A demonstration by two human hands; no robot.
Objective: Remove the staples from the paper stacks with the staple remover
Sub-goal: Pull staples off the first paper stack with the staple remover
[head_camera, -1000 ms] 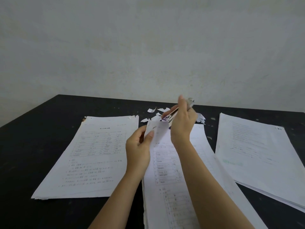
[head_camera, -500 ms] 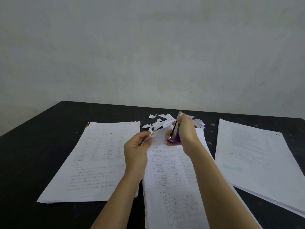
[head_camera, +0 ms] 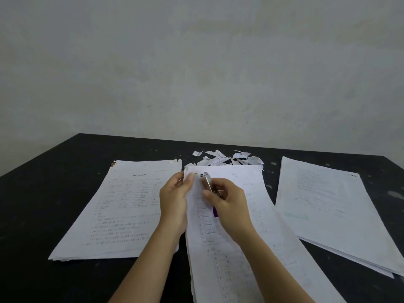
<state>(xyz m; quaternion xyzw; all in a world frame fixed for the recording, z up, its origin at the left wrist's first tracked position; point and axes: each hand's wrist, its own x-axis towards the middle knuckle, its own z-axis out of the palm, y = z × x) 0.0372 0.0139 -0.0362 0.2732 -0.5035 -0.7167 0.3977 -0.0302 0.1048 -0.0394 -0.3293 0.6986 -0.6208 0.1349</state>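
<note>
A: What does the staple remover (head_camera: 206, 182) look like?
B: Silvery metal with a purple end, gripped in the right hand (head_camera: 227, 206), tip at the middle paper stack's (head_camera: 251, 226) top-left corner.
A: And the left hand (head_camera: 175, 200)?
B: Pinching that corner on the black table (head_camera: 54, 182).

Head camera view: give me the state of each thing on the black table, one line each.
Middle white paper stack: flat, top-left corner pinched by left hand.
Metal staple remover with purple end: gripped in right hand, tip at that corner.
Left paper stack: flat, untouched.
Right paper stack: flat, untouched.
Torn paper scraps: piled behind.
</note>
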